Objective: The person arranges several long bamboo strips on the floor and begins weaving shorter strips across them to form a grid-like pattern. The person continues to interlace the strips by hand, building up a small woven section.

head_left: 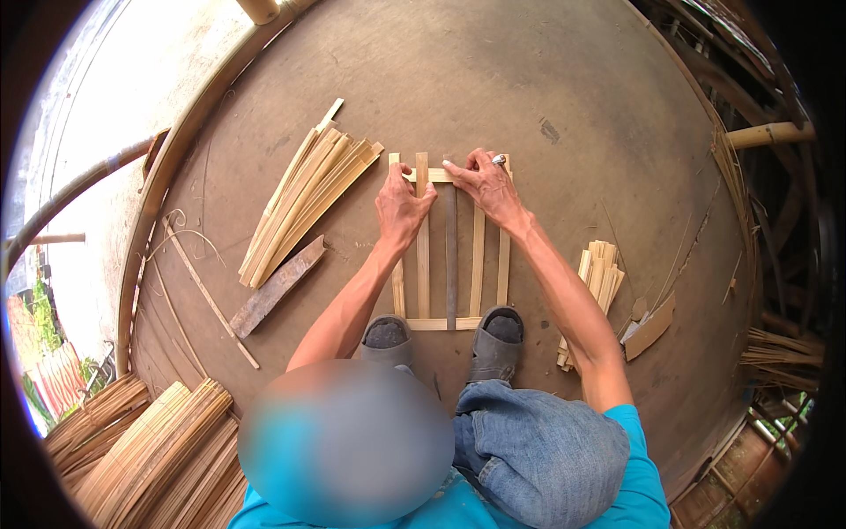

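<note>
Crosspiece (438,175), pale and flat, lies between left fingers (396,182) and right fingers (464,175).

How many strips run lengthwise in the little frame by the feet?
5. Left to right: a first pale strip, a second pale strip, the dark middle strip, a fourth strip and a fifth strip, both pale. The left hand and right hand hide some parts.

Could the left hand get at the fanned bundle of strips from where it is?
Probably yes: the fanned bundle lies just left of the left hand, and I see nothing lying between them. The hand would likely have to leave the strip lattice first.
</note>
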A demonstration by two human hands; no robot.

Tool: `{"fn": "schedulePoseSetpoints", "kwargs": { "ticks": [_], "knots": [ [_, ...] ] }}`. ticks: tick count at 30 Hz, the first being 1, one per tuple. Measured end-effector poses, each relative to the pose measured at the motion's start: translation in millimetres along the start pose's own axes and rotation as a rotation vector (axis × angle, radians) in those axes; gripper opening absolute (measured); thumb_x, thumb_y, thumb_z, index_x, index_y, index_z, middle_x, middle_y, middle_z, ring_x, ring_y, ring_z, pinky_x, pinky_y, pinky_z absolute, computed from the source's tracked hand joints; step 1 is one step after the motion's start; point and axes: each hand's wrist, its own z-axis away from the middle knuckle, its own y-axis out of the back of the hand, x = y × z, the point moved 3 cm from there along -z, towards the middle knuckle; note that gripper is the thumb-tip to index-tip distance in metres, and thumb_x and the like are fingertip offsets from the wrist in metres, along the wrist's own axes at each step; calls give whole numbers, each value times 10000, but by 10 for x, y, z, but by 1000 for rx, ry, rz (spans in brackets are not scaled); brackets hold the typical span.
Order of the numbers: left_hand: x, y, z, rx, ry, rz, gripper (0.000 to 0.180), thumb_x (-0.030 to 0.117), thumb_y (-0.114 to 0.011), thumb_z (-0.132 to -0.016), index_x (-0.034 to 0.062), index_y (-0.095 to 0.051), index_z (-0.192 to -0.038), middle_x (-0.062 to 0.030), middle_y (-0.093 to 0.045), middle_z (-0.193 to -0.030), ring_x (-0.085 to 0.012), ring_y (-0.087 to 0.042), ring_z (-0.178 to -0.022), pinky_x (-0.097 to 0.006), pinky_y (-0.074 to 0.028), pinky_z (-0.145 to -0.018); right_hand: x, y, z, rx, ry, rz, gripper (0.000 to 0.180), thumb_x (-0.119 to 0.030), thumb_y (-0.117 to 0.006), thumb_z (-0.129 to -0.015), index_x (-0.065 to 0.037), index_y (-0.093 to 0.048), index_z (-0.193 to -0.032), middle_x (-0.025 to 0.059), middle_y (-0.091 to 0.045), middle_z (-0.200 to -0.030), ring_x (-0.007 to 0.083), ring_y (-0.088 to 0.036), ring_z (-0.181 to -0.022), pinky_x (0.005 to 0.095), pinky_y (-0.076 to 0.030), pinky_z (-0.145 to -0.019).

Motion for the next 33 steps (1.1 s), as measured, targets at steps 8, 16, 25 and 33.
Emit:
{"fn": "schedulePoseSetpoints", "kwargs": {
  "ticks": [8,16,25,33],
  "knots": [
    [-55,-18,-6,25,-100,-13,476,269,-853,-859,24,-658,-1217,-45,-582,-697,-181,-598,-618,-377,-504,-607,-71,70,-33,-13,31,158,363,-203,-736,-967,-263,-739,-1325,69,-590,-1021,253,-597,-1000,412,-531,-898],
    [-89,-38,-29,-78,21,-20,514,280,-841,-857,23,-608,-1236,-118,-650,-775,-288,-677,-728,-450,-540,-702,-132,223,143,282,-191,212,305,-211,-820,-888,-97,-724,-1154,64,-636,-1072,266,-641,-1027,412,-537,-902],
    [-86,-45,-45,-26,-6,-4,549,297,-892,-846,7,-614,-1220,-44,-613,-663,-193,-634,-599,-376,-519,-598,-126,60,496,182,-527,52,296,-290,-795,-943,-71,-698,-1118,116,-707,-1062,337,-727,-942,475,-603,-783],
    [-87,-46,-95,-7,3,-48,549,316,-891,-848,-2,-593,-1183,-77,-639,-663,-218,-651,-587,-399,-534,-601,-162,0,473,167,-528,92,418,-332,-805,-933,-66,-689,-1234,131,-663,-1121,355,-719,-991,473,-612,-800]
  ]
}}
